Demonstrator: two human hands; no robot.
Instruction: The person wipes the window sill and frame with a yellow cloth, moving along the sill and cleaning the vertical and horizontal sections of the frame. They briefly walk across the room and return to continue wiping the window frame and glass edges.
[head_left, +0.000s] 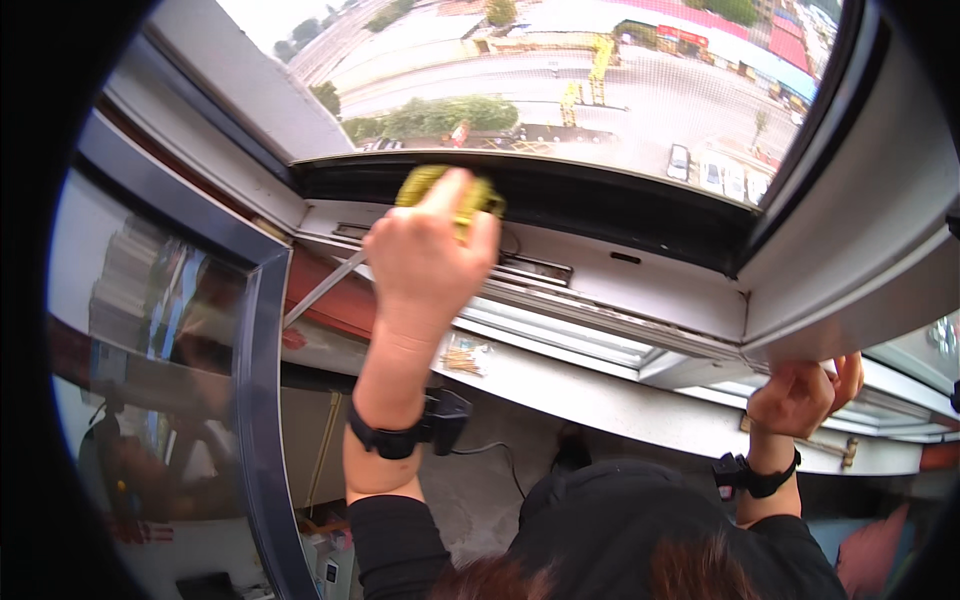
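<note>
My left hand (431, 244) presses a yellow-green cloth (421, 186) onto the black lower rail of the window frame (600, 210), left of its middle. The hand and part of the cloth are blurred. At the right, the curled fingers of my right hand (801, 396) grip the lower edge of a white window frame (847, 322); some fingertips are hidden. A metal stay arm (326, 289) runs diagonally from beside my left wrist towards the open sash at the left. Black devices are strapped to both forearms.
An open glazed sash (262, 375) with a dark frame stands at the left. On the white sill (562, 386) lies a small clear bag of thin wooden sticks (463, 356). A brass-coloured handle (847, 452) is below my right hand. Beyond the window screen, far below, are vehicles and yellow machinery.
</note>
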